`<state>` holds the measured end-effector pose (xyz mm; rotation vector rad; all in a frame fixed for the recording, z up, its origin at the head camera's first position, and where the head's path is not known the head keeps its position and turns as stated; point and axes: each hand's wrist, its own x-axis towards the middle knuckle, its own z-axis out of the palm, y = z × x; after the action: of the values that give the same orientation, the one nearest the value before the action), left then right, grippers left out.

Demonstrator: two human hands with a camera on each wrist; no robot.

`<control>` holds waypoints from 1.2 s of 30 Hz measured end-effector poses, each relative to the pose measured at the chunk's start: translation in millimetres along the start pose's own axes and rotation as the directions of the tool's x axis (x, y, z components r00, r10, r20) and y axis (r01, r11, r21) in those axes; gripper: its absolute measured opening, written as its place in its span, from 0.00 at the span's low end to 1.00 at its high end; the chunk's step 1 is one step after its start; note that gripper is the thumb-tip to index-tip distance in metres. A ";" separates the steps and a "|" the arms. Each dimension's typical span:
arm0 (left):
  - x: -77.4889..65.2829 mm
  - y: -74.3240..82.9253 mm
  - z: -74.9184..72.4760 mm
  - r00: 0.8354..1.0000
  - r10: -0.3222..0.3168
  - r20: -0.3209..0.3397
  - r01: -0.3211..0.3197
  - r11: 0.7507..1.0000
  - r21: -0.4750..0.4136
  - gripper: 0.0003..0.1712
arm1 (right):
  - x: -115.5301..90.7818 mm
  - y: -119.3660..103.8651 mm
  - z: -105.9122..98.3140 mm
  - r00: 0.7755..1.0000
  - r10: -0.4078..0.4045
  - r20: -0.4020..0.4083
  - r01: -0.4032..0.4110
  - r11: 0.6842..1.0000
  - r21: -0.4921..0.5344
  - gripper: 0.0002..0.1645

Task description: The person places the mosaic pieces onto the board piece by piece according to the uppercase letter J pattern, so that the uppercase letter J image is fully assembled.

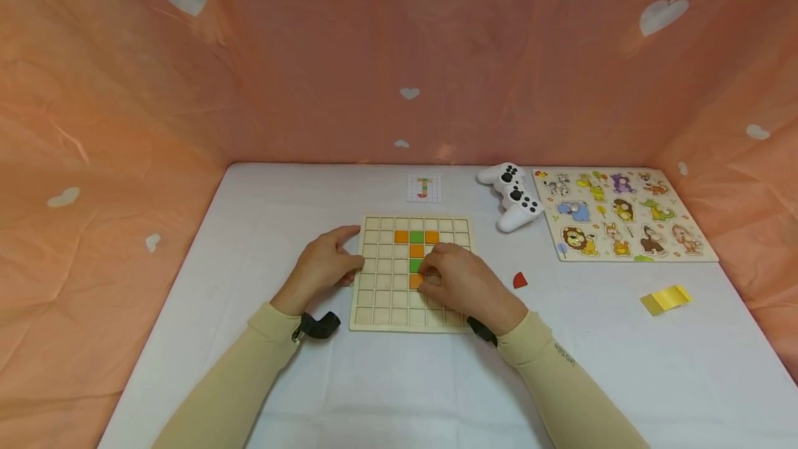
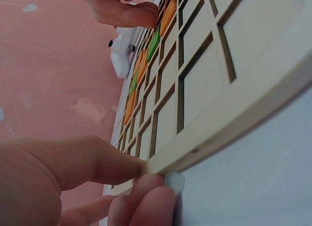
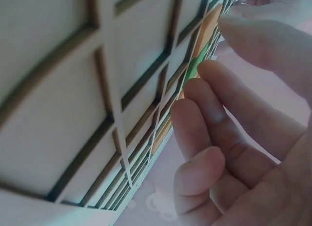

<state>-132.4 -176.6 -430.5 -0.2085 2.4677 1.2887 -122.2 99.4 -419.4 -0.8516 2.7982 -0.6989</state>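
A square wooden grid board (image 1: pixel 373 298) lies on the table, with orange and green tiles set in some of its cells in a T-like shape. My left hand (image 1: pixel 321 263) holds the board's left edge, its thumb (image 2: pixel 114 162) on the rim and the other fingertips at the side. Over the right half of the board, my right hand (image 1: pixel 466 281) has its thumb at the lowest orange tile (image 1: pixel 415 282). The bent fingers (image 3: pixel 226 109) hover beside the green tile (image 1: pixel 415 266) above it, apart from the thumb. Part of the board's right side is hidden under this hand.
Behind the board lies a small pattern card (image 1: pixel 434 189). A red quarter-round piece (image 1: pixel 519 280) sits right of the board, near a white game controller (image 1: pixel 512 194). Farther right are an animal puzzle board (image 1: pixel 601 227) and a yellow folded strip (image 1: pixel 666 299). Orange cloth hangs around the table.
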 end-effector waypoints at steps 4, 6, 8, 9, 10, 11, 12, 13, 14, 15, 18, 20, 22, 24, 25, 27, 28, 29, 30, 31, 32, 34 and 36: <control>1.5 0.6 -1.0 1.000 0.006 -0.002 -0.006 1.000 0.007 0.42 | 0.6 1.3 -4.7 1.000 0.013 0.002 -0.013 1.000 0.008 0.10; 2.0 0.8 -1.4 1.000 0.006 0.000 -0.006 1.000 0.011 0.42 | -0.6 3.5 -7.6 1.000 0.029 0.000 -0.029 1.000 0.009 0.13; 2.5 1.1 -1.4 1.000 0.003 0.005 -0.003 1.000 0.012 0.42 | -3.9 7.1 -11.6 0.999 0.050 -0.005 -0.050 0.999 0.004 0.14; 2.6 1.3 -1.4 1.000 -0.001 0.009 0.001 1.000 0.011 0.42 | -6.7 9.4 -14.1 0.999 0.053 -0.008 -0.053 0.999 -0.002 0.15; 2.7 1.5 -1.6 1.000 -0.006 0.011 0.006 1.000 0.008 0.43 | -9.8 12.1 -16.9 0.998 0.055 -0.013 -0.055 0.998 -0.005 0.15; 2.6 1.8 -2.1 1.000 -0.012 0.012 0.012 1.000 0.007 0.43 | -13.3 14.9 -20.0 0.998 0.061 -0.019 -0.062 0.998 -0.006 0.15; 2.6 2.1 -2.7 1.000 -0.015 0.011 0.015 1.000 0.006 0.43 | -17.2 17.7 -23.5 0.997 0.066 -0.027 -0.067 0.998 -0.008 0.15; 2.4 2.3 -3.5 1.000 -0.017 0.008 0.017 1.000 0.009 0.43 | -21.3 21.1 -26.9 0.997 0.070 -0.035 -0.071 0.997 -0.009 0.15; 2.2 2.6 -4.3 1.000 -0.019 0.006 0.019 1.000 0.010 0.43 | -26.0 24.5 -30.5 0.996 0.077 -0.042 -0.077 0.997 -0.009 0.15; 1.8 2.9 -5.1 1.000 -0.020 0.003 0.020 1.000 0.010 0.43 | -31.1 28.2 -33.6 0.995 0.084 -0.047 -0.085 0.996 -0.008 0.15; 0.9 3.4 -6.8 1.000 -0.015 0.003 0.015 1.000 0.015 0.43 | -48.1 38.5 -40.4 0.991 0.119 -0.060 -0.120 0.993 -0.019 0.14; 0.8 4.0 -7.5 1.000 -0.014 0.008 0.014 1.000 0.012 0.43 | -60.4 45.1 -42.1 0.989 0.131 -0.063 -0.133 0.990 -0.034 0.13; 0.9 4.4 -7.8 1.000 -0.014 0.010 0.014 1.000 0.010 0.43 | -72.8 50.3 -42.2 0.989 0.133 -0.070 -0.137 0.989 -0.058 0.12; 1.0 4.7 -8.1 1.000 -0.015 0.010 0.015 1.000 0.008 0.43 | -85.1 54.6 -41.3 0.988 0.130 -0.078 -0.136 0.988 -0.077 0.10; 1.2 4.7 -8.4 1.000 -0.012 0.011 0.012 1.000 0.009 0.43 | -91.1 56.2 -40.9 0.988 0.131 -0.081 -0.138 0.987 -0.083 0.09; 1.6 4.6 -8.4 1.000 -0.014 0.010 0.013 1.000 0.008 0.43 | -101.9 58.8 -40.3 0.986 0.139 -0.090 -0.147 0.985 -0.091 0.07; 1.8 4.5 -8.4 1.000 -0.015 0.009 0.015 1.000 0.010 0.43 | -106.5 59.7 -39.8 0.985 0.146 -0.091 -0.154 0.984 -0.089 0.06; 1.9 4.3 -8.3 1.000 -0.016 0.010 0.016 1.000 0.010 0.43 | -110.8 60.4 -39.3 0.984 0.155 -0.091 -0.163 0.983 -0.084 0.05; 2.1 4.1 -8.3 1.000 -0.018 0.010 0.017 1.000 0.010 0.43 | -114.2 60.8 -38.9 0.982 0.167 -0.088 -0.174 0.981 -0.082 0.05; 2.3 3.8 -8.2 1.000 -0.018 0.010 0.018 1.000 0.010 0.43 | -116.8 61.1 -38.3 0.981 0.177 -0.083 -0.184 0.980 -0.080 0.05; 2.4 3.7 -8.0 1.000 -0.022 0.008 0.021 1.000 0.009 0.43 | -118.9 61.5 -37.3 0.979 0.186 -0.077 -0.192 0.978 -0.078 0.06; 2.3 3.6 -7.8 1.000 -0.022 0.009 0.021 1.000 0.008 0.43 | -121.6 62.2 -34.4 0.978 0.198 -0.065 -0.203 0.976 -0.075 0.07; 2.2 3.8 -7.5 1.000 -0.019 0.011 0.018 1.000 0.006 0.43 | -122.8 62.7 -31.2 0.977 0.201 -0.066 -0.206 0.976 -0.073 0.07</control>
<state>-137.2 -180.5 -424.5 -0.2215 2.4546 1.2712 -59.1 225.9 -422.0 -0.5523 2.9265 -0.5930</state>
